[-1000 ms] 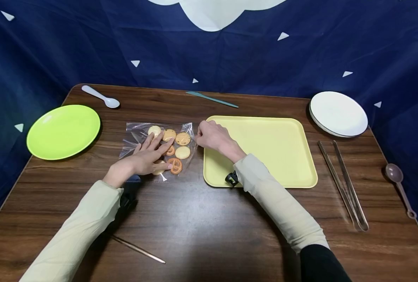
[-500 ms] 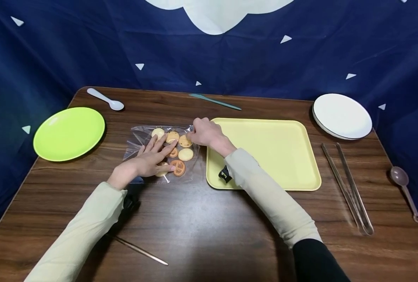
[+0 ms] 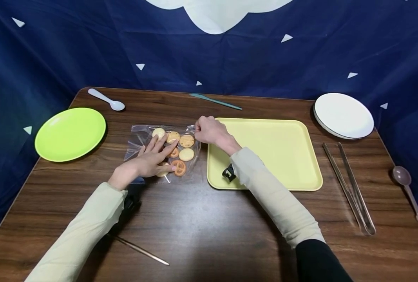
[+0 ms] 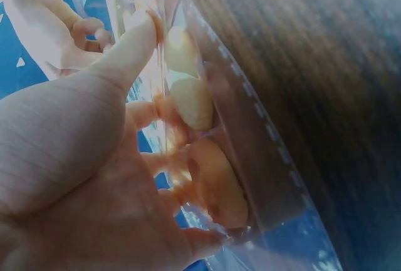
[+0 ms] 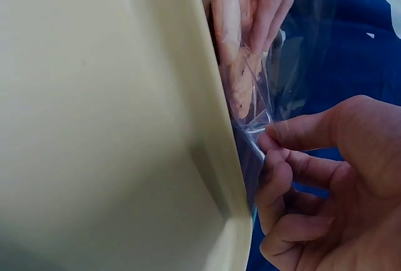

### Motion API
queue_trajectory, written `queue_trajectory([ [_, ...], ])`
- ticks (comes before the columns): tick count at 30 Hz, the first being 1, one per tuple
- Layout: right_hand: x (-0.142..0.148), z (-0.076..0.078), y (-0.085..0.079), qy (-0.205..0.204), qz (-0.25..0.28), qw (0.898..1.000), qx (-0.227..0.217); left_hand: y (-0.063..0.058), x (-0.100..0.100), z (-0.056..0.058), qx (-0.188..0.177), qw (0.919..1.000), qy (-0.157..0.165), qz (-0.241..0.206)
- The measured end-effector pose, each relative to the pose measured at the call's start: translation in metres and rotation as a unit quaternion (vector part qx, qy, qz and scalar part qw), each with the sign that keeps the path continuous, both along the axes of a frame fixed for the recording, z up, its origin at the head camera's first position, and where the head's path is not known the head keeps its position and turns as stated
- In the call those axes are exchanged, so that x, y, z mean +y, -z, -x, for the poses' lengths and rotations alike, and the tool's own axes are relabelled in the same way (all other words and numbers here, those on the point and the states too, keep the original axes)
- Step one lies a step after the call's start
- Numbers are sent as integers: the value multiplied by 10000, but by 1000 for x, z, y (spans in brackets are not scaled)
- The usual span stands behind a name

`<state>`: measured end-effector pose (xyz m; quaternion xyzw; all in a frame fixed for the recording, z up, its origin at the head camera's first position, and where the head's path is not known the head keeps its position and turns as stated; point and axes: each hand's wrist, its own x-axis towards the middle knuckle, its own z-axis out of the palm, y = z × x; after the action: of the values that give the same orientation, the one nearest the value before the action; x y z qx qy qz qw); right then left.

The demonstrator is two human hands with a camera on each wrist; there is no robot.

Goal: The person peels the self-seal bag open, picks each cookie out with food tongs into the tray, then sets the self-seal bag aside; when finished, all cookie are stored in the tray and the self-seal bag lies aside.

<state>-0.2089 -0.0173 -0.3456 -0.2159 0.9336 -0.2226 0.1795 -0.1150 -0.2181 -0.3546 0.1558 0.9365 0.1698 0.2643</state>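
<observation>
A clear plastic bag of cookies lies flat on the table, left of the yellow tray. Round cookies and a pretzel-shaped one show through the film. My left hand rests on the bag with fingers spread over the cookies. In the left wrist view, the thumb and fingers lie along the film. My right hand is at the bag's far right corner, beside the tray's edge. Its thumb and forefinger pinch the bag's corner in the right wrist view, the other fingers curled.
A green plate and a white spoon are at left. Further back lies a teal knife. Stacked white plates, metal tongs and a brown measuring spoon occupy the right. A thin metal rod lies in front.
My right hand moved left over the bag's far right cookie, then drew back right to the bag's corner. The left hand stays on the bag. The head view shifted slightly.
</observation>
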Motion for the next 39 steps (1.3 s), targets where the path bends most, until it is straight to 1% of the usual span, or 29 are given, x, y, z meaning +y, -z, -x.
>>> queue_trajectory([
  [7,16,0,-3,221,-13,9997,38,-1,-1,-1,11,10000,-97,-10],
  [10,21,0,-3,237,0,9997,86,-1,-3,-1,49,9999,-121,-34],
  [15,25,-1,-2,158,33,9999,40,1,-6,-1,52,9998,-31,-181],
  [19,26,-2,-1,121,21,9999,-30,2,-11,0,129,9994,65,-324],
  [22,27,-3,0,166,-11,9999,-36,2,-15,1,173,9988,135,-427],
  [27,35,-7,-3,293,78,9995,-8,3,-22,3,199,9990,138,-383],
  [32,56,-16,-12,222,324,9989,236,4,-27,2,333,9988,126,-324],
  [39,106,-38,-27,58,942,9939,578,3,-24,0,526,9981,68,-309],
])
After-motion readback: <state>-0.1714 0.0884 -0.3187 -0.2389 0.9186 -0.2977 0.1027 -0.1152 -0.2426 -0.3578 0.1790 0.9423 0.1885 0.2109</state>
